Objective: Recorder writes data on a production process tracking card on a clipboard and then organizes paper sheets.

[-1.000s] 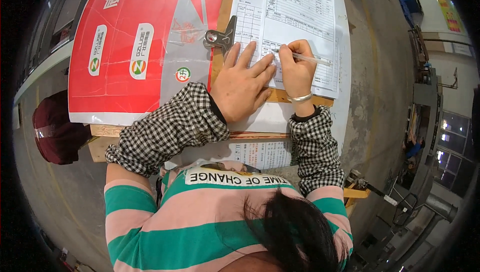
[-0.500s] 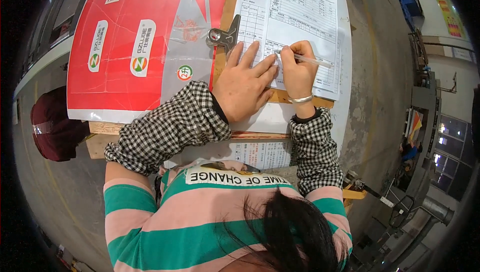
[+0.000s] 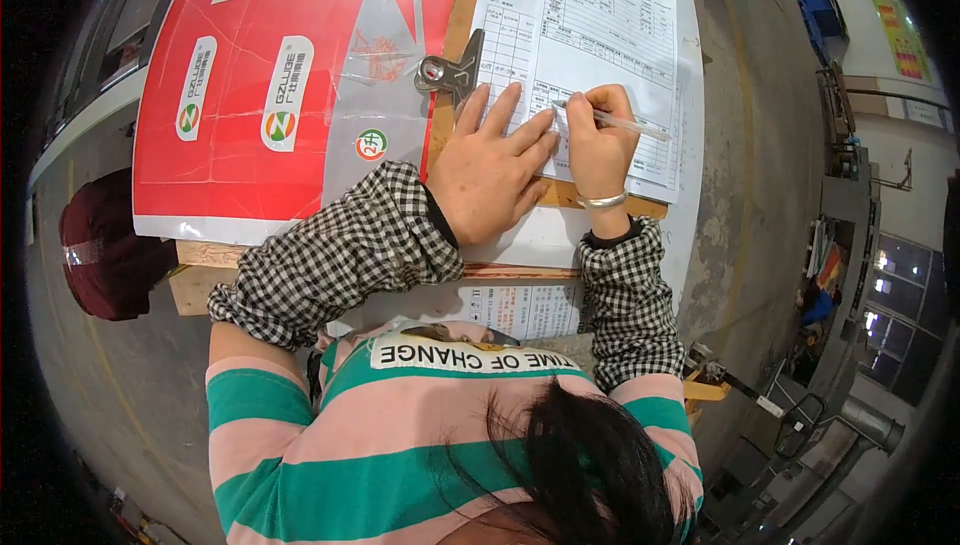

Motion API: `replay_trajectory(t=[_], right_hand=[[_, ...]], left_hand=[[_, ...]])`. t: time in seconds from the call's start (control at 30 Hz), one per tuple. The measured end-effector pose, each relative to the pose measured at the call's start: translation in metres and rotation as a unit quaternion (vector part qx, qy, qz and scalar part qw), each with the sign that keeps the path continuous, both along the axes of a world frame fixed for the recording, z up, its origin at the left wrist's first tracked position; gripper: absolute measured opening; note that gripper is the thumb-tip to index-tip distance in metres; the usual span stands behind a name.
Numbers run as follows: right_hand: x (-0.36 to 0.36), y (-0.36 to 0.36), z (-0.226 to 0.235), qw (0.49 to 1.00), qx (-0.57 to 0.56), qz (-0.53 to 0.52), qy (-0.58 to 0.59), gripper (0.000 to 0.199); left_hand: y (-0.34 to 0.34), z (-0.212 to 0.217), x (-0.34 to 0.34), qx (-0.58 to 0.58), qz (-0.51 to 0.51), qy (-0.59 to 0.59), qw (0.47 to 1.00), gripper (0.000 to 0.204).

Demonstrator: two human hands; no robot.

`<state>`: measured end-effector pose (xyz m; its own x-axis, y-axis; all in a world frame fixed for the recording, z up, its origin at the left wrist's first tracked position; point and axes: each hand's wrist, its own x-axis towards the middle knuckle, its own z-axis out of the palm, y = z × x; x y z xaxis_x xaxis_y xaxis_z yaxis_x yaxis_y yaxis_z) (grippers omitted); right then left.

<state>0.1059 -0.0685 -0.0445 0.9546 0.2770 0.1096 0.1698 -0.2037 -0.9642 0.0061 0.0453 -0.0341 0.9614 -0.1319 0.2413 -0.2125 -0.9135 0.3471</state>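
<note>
Evidently the left hand (image 3: 490, 180) is spread wide, laid palm down across the printed papers, its outer fingers beside the metal clip (image 3: 445, 75) and its thumb reaching toward the lower part of the sheets. The right hand (image 3: 598, 150) is closed in a writing grip on a slim, clear pen (image 3: 645, 130), whose tip points down at the middle left of the larger form (image 3: 608, 35), close to the left index finger. That form overlaps a second ruled sheet (image 3: 507, 20); both are thin, white and flat on a brown clipboard (image 3: 456, 25) with a smooth, board-like face. The clip, dark and shiny with a rounded end, stands at the board's left edge.

The clipboard lies on a pale worktop (image 3: 692, 95), partly over a glossy red and grey cardboard sheet (image 3: 230, 180), creased in places and bowed by the lens. Crinkled black-and-white checked sleeves (image 3: 340, 245) cover both forearms, and a polished silver bangle (image 3: 602, 201) circles the right wrist. At far left sits a rounded bundle in maroon cloth (image 3: 110, 245); its contents are hidden.
</note>
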Motion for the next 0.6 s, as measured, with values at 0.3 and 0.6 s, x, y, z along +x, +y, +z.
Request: replay_trajectory(t=[0.3, 0.6], right_hand=[[0.0007, -0.001, -0.0017, 1.0, 0.001, 0.004, -0.001, 0.013], [0.0008, -0.0005, -0.0013, 1.0, -0.006, 0.011, 0.0, 0.014]], left_hand=[[-0.0003, 0.0002, 0.0002, 0.0, 0.0, -0.001, 1.0, 0.04], [-0.0001, 0.001, 0.0003, 0.003, 0.0, -0.004, 1.0, 0.04]])
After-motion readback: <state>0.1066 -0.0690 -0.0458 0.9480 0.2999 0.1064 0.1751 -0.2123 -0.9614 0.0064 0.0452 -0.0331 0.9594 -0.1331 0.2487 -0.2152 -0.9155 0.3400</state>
